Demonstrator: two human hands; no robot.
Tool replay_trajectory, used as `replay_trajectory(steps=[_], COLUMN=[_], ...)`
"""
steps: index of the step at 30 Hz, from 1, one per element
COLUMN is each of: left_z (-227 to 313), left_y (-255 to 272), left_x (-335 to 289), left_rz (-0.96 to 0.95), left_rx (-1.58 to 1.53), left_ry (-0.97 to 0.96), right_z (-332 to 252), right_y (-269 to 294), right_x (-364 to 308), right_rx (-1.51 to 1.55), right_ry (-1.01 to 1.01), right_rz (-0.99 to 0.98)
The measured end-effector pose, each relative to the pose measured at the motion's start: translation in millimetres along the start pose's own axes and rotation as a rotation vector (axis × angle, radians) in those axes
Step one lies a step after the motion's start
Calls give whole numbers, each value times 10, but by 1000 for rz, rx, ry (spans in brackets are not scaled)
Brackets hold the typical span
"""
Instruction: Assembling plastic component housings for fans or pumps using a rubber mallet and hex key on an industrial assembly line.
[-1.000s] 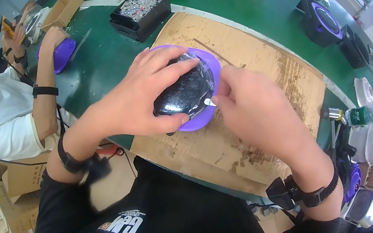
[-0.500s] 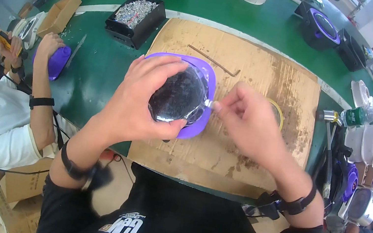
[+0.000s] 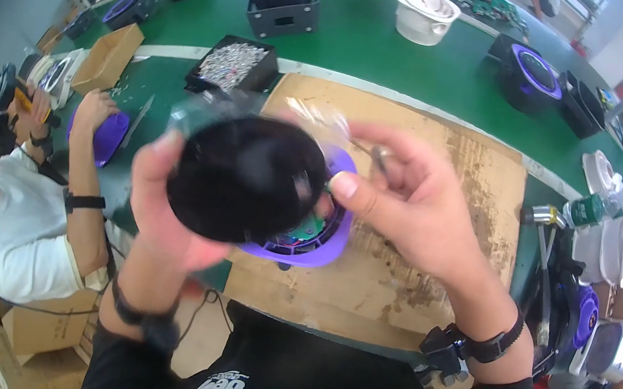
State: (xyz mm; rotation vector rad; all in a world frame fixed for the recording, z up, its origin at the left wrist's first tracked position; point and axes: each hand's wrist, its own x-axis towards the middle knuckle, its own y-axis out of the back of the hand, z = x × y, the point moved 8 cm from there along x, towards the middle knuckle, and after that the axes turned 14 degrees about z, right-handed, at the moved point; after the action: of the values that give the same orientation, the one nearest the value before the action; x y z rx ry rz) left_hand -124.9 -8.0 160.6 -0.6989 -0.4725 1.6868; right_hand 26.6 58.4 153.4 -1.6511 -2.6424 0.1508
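A glossy black round plate (image 3: 247, 179) is raised and tilted in my left hand (image 3: 160, 201), whose fingers wrap its left and lower edge. Crinkled clear film (image 3: 316, 119) stands out along the plate's upper edge, blurred by motion. My right hand (image 3: 410, 199) meets the right rim with its thumb, its index finger curving up beside the film; whether it grips film as well I cannot tell. Below the plate a purple housing (image 3: 322, 255) lies on the cardboard, uncovered on its near side, with a green circuit board (image 3: 311, 232) showing inside.
Cardboard (image 3: 426, 298) covers the green bench before me. A black bin of small metal parts (image 3: 233, 64) stands beyond on the left, near an open carton (image 3: 108, 59). At left a co-worker's hand (image 3: 96, 107) touches a purple part (image 3: 110, 138). White housings (image 3: 610, 247) stack up at right.
My left hand has lifted the black plate off the purple housing and moved it left and nearer, exposing the circuit board. My right hand has shifted to the plate's rim. The view has tilted up.
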Motion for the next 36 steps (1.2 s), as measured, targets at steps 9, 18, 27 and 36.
replay_trajectory(steps=[9,18,27,36], left_z=[-86,-608,74,287], left_y=[172,1072,1700,2611], left_x=[-50,-95,-121,96], left_rz=[-76,394,646,852], left_rx=[782,497,48,31], left_ry=[-441,48,-130,-347], right_z=[82,986,1227,775], right_y=[890,2743,2621,2678], right_x=[-671,-2047,-1998,-2439], right_rx=[63,543,547,410], right_ry=[-257,-301,-381,-230], right_rz=[203,1009,1016,1103])
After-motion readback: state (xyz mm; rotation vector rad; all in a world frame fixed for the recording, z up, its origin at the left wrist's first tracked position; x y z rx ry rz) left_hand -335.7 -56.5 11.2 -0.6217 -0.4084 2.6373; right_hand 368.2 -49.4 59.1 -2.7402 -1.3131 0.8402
